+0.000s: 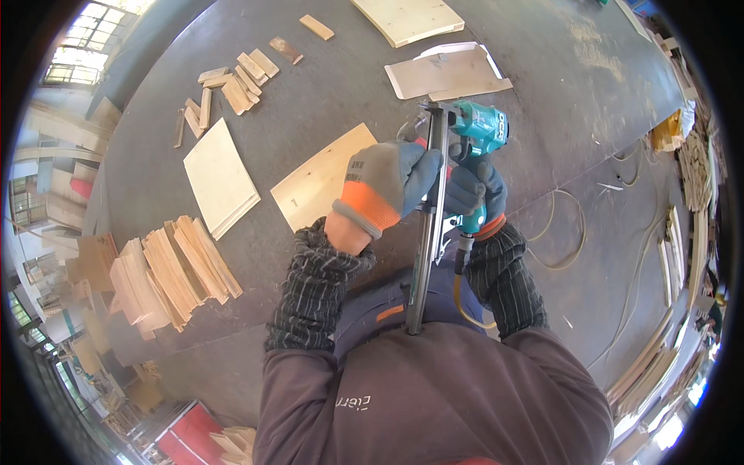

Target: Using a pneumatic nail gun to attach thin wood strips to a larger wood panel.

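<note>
While the right hand (474, 187) clasps the teal nail gun (483, 126), right of upper centre, the left hand (386, 177) is closed on its long magazine (421, 275). Tool handling appears unfinished; the wooden panel (318, 182) near centre and stacked slats (177, 267) at lower left lie loose, seemingly unfastened.

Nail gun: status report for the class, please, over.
Right hand around handle, left hand on magazine. Teal nail gun in both hands. Possible snag: yellowish hose near right sleeve.

A teal nail gun (482, 128) is held, its long metal magazine (424, 260) pointing bodyward.
</note>
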A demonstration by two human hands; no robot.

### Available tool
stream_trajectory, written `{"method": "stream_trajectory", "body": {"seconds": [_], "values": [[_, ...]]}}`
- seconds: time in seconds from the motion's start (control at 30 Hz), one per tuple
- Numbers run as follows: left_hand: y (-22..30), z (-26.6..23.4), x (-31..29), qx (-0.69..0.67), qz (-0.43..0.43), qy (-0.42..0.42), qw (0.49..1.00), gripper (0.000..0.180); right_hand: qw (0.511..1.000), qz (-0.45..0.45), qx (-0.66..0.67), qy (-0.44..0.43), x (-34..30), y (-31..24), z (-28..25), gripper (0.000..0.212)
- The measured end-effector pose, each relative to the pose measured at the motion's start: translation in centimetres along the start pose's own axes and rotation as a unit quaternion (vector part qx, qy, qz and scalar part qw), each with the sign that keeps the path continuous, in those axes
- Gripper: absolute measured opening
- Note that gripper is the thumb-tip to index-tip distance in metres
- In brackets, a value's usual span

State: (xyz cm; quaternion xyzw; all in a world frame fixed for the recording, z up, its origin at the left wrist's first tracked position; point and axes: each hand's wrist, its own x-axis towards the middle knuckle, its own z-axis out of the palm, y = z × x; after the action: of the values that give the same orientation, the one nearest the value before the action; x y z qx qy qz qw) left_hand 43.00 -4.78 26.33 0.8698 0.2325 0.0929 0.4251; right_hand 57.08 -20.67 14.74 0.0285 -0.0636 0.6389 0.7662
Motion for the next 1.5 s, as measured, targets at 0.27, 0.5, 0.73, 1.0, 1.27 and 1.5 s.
{"method": "stream_trajectory", "body": {"seconds": [0.27, 0.5, 0.73, 1.0, 1.27, 1.5], "values": [[-1.7, 4.3, 0.9, -0.425, -0.195, 0.018, 0.884, 0.042, 0.999, -0.019, 0.045, -0.017, -0.2, 0.7, -0.8, 0.048], [-3.2, 3.8, -5.5, -0.464, -0.15, 0.077, 0.87, 0.043, 0.997, -0.05, 0.062, -0.007, -1.3, 0.9, -1.1, 0.044], [-1.9, 6.8, -19.5, -0.425, -0.074, 0.162, 0.887, 0.063, 0.996, -0.046, 0.037, 0.061, -1.6, 0.1, -2.7, 0.035], [0.0, 10.2, -15.7, -0.335, 0.03, 0.333, 0.881, 0.045, 0.998, -0.031, 0.055, 0.009, -1.1, 0.7, -2.1, 0.057], [0.2, 7.9, -8.8, -0.519, -0.04, 0.328, 0.788, 0.03, 0.999, 0.019, 0.04, 0.031, -1.4, 2.5, -1.5, 0.056], [-9.5, 6.4, -15.4, -0.028, 0.061, 0.371, 0.926, 0.026, 0.966, 0.011, -0.242, 0.096, -4.6, -1.1, 2.2, 0.064]]}}
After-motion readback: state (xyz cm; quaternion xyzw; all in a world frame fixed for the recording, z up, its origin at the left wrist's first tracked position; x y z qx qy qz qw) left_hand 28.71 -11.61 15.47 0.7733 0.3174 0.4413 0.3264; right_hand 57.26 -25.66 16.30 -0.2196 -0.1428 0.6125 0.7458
